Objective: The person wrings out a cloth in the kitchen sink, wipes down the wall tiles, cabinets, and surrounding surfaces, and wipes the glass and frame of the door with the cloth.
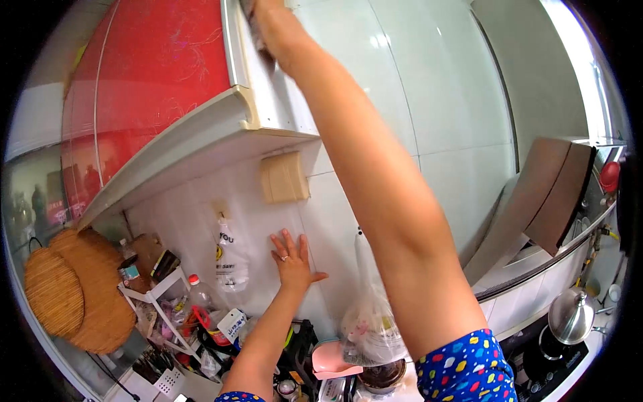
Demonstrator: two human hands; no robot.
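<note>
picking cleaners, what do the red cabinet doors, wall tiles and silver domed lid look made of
Red cabinet doors: glossy laminate or acrylic, perhaps, given their sheen. Wall tiles: likely glazed ceramic, showing highlights and straight joints. Silver domed lid: probably polished steel, given its metallic shine.

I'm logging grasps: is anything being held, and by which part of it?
Right grip: apparently a greyish cloth; where it's held can't be told, the frame cuts it off. Left grip: nothing, spread against tiled wall.

Single head cam (wide-angle, dark corners), fwd view past wearer's v. close arms [375, 174] to tiled wall [455, 87] & red cabinet [161, 60].
</note>
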